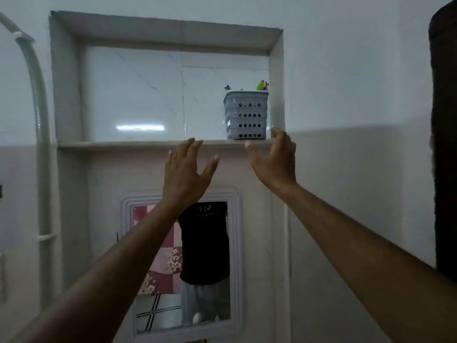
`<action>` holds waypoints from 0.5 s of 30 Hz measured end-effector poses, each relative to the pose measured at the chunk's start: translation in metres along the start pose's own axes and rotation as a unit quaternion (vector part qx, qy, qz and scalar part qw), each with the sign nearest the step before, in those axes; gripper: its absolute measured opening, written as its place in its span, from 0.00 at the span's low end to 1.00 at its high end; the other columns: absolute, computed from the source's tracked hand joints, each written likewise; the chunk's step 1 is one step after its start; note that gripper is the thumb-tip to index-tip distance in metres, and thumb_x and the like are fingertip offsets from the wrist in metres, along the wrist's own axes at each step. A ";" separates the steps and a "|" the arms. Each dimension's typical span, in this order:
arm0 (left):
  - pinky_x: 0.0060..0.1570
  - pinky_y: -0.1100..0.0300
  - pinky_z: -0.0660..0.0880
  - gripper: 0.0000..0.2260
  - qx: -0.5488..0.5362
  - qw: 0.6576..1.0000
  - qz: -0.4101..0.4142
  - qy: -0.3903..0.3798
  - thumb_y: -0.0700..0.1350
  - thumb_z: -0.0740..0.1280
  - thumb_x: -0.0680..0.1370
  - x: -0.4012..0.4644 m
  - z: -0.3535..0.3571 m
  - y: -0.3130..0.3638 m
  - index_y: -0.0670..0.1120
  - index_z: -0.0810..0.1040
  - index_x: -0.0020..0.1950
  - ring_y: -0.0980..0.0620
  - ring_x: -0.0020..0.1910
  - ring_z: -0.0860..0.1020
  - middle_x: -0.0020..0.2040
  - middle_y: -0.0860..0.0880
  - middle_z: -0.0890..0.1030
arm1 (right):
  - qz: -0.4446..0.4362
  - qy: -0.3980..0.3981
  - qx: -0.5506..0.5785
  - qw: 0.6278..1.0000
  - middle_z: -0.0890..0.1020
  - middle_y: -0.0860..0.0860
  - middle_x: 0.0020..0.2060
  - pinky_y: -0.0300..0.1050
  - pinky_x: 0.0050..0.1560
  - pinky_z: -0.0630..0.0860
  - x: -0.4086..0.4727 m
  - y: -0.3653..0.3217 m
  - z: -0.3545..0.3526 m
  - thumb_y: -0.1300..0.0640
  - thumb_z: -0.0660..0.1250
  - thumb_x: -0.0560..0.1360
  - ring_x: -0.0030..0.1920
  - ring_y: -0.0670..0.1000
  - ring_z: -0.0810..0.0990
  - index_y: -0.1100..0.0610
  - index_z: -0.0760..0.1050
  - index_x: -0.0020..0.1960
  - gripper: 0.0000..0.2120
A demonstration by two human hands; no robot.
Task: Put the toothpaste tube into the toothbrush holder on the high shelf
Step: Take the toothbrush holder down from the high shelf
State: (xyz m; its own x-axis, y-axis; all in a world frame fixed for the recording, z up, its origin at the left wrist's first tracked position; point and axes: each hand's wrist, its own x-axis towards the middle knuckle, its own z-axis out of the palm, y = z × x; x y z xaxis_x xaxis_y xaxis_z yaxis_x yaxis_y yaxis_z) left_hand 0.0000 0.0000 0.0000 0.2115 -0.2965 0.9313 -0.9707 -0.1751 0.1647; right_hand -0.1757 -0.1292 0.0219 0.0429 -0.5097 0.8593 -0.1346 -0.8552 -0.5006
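Note:
A grey perforated toothbrush holder stands at the right end of the high shelf, inside a recessed wall niche. Coloured tips, purple, yellow and green, poke out of its top; I cannot tell whether any of them is the toothpaste tube. My right hand is raised just below and in front of the holder, fingers apart, holding nothing. Further left, my left hand is up at the shelf's front edge with fingers spread and empty.
A white-framed mirror hangs on the wall below the shelf and reflects a person in a dark shirt. A pale pipe runs down the wall at the left. A dark edge fills the far right.

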 end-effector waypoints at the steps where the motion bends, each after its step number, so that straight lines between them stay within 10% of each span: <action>1: 0.84 0.40 0.55 0.32 -0.002 1.000 0.007 0.015 0.66 0.60 0.84 0.009 0.005 -0.003 0.48 0.68 0.82 0.47 0.84 0.62 0.83 0.47 0.67 | -0.014 0.020 -0.015 1.000 0.74 0.55 0.75 0.57 0.75 0.72 0.008 -0.002 0.006 0.38 0.74 0.80 0.75 0.57 0.70 0.57 0.67 0.78 0.37; 15: 0.85 0.43 0.37 0.30 0.078 0.993 -0.019 0.081 0.71 0.52 0.84 0.059 0.054 -0.013 0.59 0.68 0.82 0.48 0.88 0.50 0.87 0.51 0.59 | -0.017 0.041 -0.035 0.998 0.72 0.58 0.78 0.58 0.67 0.81 0.069 -0.006 0.057 0.31 0.79 0.72 0.75 0.61 0.76 0.58 0.52 0.88 0.60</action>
State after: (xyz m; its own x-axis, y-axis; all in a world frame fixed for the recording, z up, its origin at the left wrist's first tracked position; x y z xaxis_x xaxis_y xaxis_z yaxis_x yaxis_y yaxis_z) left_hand 0.0307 -0.0654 0.0352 0.2146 -0.1337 0.9675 -0.9303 -0.3297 0.1608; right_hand -0.1156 -0.1646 0.0785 -0.0324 -0.4695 0.8824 -0.2032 -0.8613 -0.4657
